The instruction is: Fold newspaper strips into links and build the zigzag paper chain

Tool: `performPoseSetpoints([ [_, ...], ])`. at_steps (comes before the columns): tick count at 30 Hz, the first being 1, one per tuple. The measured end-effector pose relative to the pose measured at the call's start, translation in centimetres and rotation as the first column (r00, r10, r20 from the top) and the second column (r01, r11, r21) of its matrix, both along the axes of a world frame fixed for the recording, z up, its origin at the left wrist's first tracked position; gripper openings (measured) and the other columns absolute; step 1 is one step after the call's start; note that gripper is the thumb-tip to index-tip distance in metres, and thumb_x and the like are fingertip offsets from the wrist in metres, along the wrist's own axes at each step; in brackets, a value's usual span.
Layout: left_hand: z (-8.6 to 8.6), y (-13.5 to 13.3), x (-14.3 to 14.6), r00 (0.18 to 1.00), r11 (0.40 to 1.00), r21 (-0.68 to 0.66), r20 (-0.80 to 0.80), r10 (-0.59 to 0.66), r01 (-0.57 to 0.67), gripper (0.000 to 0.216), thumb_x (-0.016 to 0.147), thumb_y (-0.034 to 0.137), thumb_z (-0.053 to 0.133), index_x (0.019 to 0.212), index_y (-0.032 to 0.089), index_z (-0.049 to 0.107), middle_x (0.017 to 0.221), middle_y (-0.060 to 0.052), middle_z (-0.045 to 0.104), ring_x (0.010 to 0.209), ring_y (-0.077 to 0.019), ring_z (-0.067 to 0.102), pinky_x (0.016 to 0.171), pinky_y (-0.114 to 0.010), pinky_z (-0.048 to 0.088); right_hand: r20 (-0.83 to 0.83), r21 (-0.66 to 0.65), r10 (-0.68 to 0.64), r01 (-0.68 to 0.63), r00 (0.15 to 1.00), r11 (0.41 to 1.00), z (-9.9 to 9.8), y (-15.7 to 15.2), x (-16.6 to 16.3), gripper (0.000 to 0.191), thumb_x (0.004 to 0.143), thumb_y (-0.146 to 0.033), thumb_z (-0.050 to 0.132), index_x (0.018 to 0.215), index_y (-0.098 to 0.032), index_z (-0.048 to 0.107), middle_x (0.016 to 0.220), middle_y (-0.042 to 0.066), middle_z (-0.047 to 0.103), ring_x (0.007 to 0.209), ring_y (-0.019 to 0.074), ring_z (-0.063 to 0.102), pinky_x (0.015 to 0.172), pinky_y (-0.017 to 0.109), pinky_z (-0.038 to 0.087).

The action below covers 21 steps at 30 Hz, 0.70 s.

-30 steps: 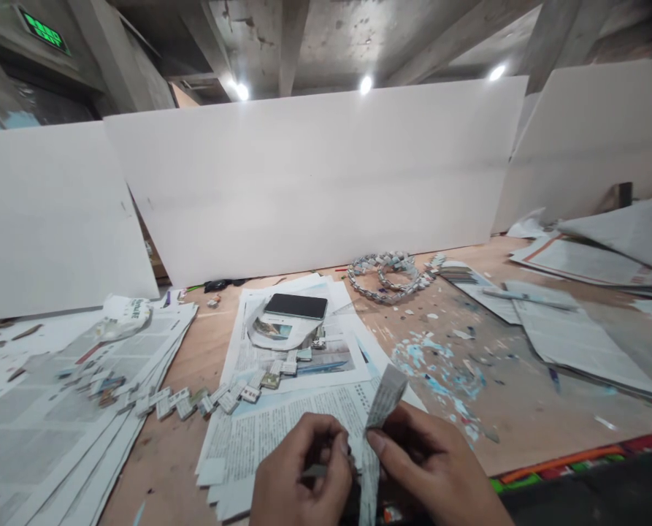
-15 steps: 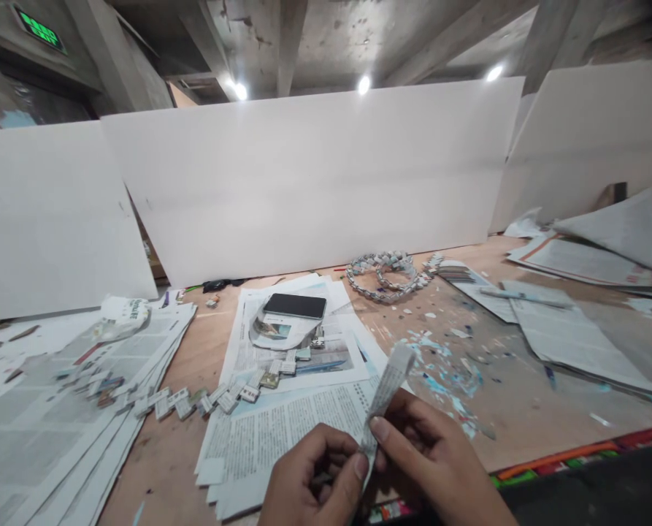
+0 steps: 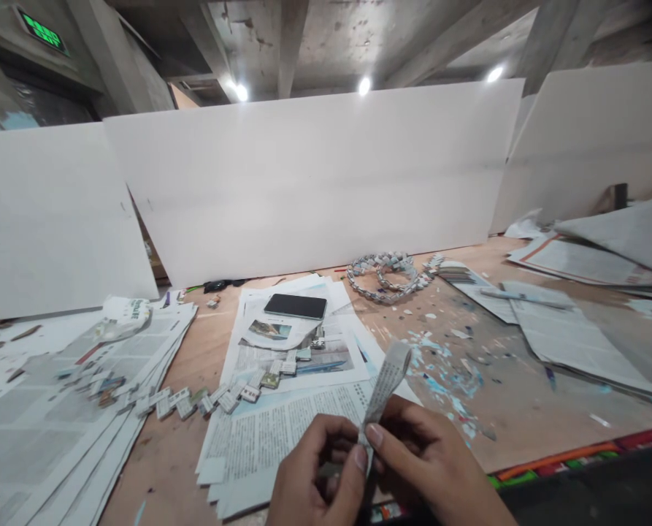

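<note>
- The paper strip point(image 3: 387, 380) stands up between the two hands, its narrow printed length leaning away and to the right; the upper end bends over in a loop, while the lower part runs down between the thumbs and is mostly hidden by the fingers.
- The right hand point(image 3: 429, 456) pinches the strip between thumb and fingers, the thumb pressed flat on its near face.
- The left hand point(image 3: 323, 471) pinches the strip's lower part, with thumb and curled forefinger just beside the right thumb.
- Small print covers the strip, too fine to read.
- The printed sheets point(image 3: 287, 431) beyond the hands on the table point(image 3: 166, 475) carry columns of small characters, not legible here.
- The exit sign point(image 3: 44, 31) at upper left reads "EXIT" in green, below other green marks; lettering on the white wrapper point(image 3: 122, 318) is too blurred to read.
- Both hands come in from the bottom edge, knuckles upward, fingers bent and thumbs nearly meeting.
- A folded-paper chain point(image 3: 228, 400) lies beyond the left hand, well apart from the strip.
</note>
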State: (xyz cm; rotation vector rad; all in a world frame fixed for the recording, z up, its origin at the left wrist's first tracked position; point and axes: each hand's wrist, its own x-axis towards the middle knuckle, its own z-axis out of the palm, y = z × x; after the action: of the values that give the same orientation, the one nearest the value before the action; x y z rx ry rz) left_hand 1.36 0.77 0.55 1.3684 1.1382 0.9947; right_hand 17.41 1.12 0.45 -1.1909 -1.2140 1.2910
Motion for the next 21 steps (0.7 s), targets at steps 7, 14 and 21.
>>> performPoseSetpoints([
  [7,0.4,0.6,-0.7,0.946,0.907,0.420,-0.303,0.114,0.025,0.015,0.094,0.021,0.053,0.093,0.025,0.068,0.086,0.000,0.072,0.079,-0.0162,0.070,0.076,-0.023,0.053,0.096,0.057,0.020,-0.026,0.995,0.998,0.3,0.0,0.1,0.033,0.084,-0.050,0.069,0.075,-0.019,0.069,0.066,0.001,0.066,0.064,0.0188,0.060,0.062,0.028,0.051],
  [14,0.6,0.5,0.0,0.921,0.894,0.446,-0.329,0.207,-0.042,0.013,0.089,0.022,0.055,0.084,0.023,0.067,0.077,0.000,0.070,0.069,-0.0163,0.067,0.063,-0.022,0.050,0.128,0.077,0.006,-0.016,0.992,0.997,0.7,-0.2,0.1,0.030,0.086,-0.045,0.068,0.077,-0.018,0.073,0.073,0.004,0.072,0.071,0.0217,0.066,0.067,0.029,0.053],
  [21,1.5,0.5,0.1,0.971,0.983,0.085,-0.162,0.174,-0.162,0.028,0.092,0.044,0.057,0.081,0.020,0.066,0.061,0.002,0.063,0.055,-0.0134,0.059,0.049,-0.017,0.042,0.029,-0.005,0.028,-0.027,0.999,1.000,1.3,-0.3,0.1,0.030,0.083,-0.046,0.072,0.091,-0.018,0.078,0.080,0.006,0.076,0.080,0.0253,0.070,0.069,0.029,0.056],
])
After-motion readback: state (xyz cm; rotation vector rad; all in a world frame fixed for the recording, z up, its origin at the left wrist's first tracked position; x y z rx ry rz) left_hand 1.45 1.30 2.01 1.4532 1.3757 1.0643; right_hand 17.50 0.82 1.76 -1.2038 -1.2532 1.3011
